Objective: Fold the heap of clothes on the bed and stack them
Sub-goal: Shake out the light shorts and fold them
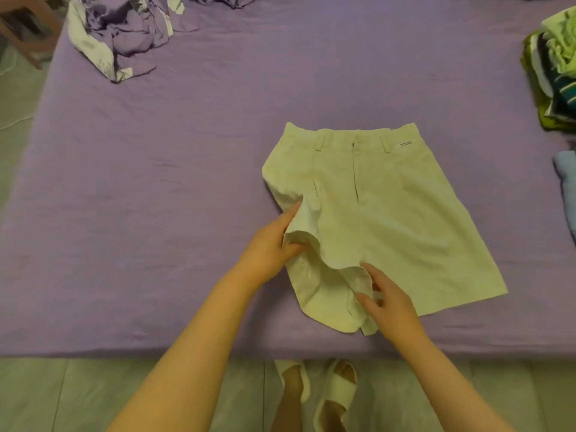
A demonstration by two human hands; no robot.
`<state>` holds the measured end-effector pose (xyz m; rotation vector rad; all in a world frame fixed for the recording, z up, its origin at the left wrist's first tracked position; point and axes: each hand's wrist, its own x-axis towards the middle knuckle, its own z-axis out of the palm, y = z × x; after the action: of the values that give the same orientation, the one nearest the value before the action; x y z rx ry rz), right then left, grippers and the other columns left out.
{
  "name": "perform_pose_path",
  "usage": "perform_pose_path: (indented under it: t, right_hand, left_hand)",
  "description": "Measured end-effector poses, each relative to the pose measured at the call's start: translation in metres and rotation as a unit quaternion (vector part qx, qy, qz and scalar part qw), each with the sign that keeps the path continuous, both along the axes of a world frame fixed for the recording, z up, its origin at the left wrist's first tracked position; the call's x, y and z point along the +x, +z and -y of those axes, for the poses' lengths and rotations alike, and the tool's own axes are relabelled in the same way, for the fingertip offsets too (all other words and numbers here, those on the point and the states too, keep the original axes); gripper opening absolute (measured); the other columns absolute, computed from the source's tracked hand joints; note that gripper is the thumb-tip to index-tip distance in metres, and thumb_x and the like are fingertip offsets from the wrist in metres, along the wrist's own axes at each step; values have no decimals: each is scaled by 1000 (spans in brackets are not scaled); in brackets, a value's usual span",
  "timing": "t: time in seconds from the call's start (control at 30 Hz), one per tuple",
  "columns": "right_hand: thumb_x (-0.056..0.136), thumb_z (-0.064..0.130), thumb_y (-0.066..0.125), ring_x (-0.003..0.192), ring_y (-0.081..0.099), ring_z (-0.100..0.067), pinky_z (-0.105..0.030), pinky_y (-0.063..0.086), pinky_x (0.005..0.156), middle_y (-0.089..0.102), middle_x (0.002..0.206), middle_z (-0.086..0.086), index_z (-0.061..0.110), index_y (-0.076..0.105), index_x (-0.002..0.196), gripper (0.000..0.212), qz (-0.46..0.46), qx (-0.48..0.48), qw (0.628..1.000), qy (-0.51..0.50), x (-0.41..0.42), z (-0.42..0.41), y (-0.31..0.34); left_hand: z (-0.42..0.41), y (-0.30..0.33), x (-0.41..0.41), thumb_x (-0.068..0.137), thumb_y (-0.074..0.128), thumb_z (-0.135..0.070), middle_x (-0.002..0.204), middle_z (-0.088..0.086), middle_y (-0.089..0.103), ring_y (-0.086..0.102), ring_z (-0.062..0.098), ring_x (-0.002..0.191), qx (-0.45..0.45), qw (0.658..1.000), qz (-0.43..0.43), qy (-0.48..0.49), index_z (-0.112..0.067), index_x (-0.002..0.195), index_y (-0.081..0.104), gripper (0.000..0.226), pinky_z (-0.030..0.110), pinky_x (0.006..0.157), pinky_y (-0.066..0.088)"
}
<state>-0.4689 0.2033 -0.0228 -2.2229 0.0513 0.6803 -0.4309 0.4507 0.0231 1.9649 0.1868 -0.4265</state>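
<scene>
A pair of pale cream shorts (389,207) lies front up on the purple bed sheet (174,188), waistband away from me. The right leg is spread flat; the left leg is rumpled and turned up at its hem. My left hand (271,247) grips the outer side of that rumpled leg, thumb under a fold. My right hand (386,302) pinches the hem of the same leg near the crotch. A heap of crumpled purple and white clothes (121,32) sits at the far left of the bed.
A stack of green and striped clothes (554,73) lies at the right edge, with a light blue folded piece (567,188) below it. A wooden chair (25,29) stands at the far left. My feet in white slippers (330,397) are on the tiled floor.
</scene>
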Motion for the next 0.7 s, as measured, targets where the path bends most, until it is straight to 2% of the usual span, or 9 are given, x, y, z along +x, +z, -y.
perform_pose_path:
  t: [0.1,0.17,0.27,0.37,0.47,0.53,0.57,0.63,0.7]
  right_hand:
    - [88,14,61,117,43,-11,-20,40,89,39,133,12,43,14,143,78,22,-25,995,97,-10,-1,-1]
    - [89,9,55,129,35,-18,-24,39,96,28,150,6,36,10,149,80,50,-80,983,154,-15,-4,-2]
    - [89,8,47,124,37,-21,-26,46,84,23,150,0,31,0,151,81,91,-200,956,192,-18,-6,0]
    - [90,12,46,113,46,-19,-22,42,71,28,142,0,31,-2,151,80,92,-231,947,204,-23,-2,-1]
    - [84,4,54,122,45,-21,-24,47,78,28,147,-4,29,18,150,79,86,-188,949,239,-37,0,-1]
    - [72,2,68,117,53,-26,-30,53,77,42,143,-9,24,40,142,78,123,-179,938,271,-47,-2,-5]
    - [72,6,70,114,55,-27,-33,53,80,45,142,-8,22,46,138,73,117,-199,922,312,-51,-3,-8]
    - [85,17,56,114,55,-27,-34,46,88,42,145,1,21,55,130,45,70,-231,900,362,-56,-6,-12]
    - [85,15,50,99,61,-28,-35,47,78,57,127,2,17,67,107,28,81,-210,919,323,-59,-10,-15]
  left_hand:
    - [-18,22,-17,86,67,-14,148,-21,32,41,5,126,-13,1000,-10,-5,-63,138,10,91,12,83,47]
    - [-28,36,-27,85,66,-7,141,-26,35,44,5,121,-31,999,-19,4,-64,135,24,86,17,84,51]
    - [-44,53,-38,84,63,3,128,-23,50,54,3,111,-63,997,-50,14,-43,128,54,64,18,79,53]
    - [-67,57,-50,84,69,-4,123,-14,60,61,2,104,-62,992,-105,3,-31,121,64,46,21,82,53]
    - [-87,57,-63,78,77,-19,124,-6,63,62,13,111,-114,979,-171,-14,-29,125,61,52,29,94,50]
    - [-90,52,-66,78,74,-26,120,-3,65,65,17,107,-146,970,-188,38,-20,124,62,47,28,88,53]
    - [-87,47,-66,83,72,-28,114,-1,68,67,18,102,-140,970,-180,81,-16,117,65,37,26,82,56]
    - [-79,29,-66,90,66,-22,104,4,70,68,21,94,-60,971,-159,167,-12,101,69,15,25,72,59]
    - [-75,3,-71,91,63,-12,109,9,64,63,24,90,26,963,-164,210,-13,101,66,11,34,72,59]
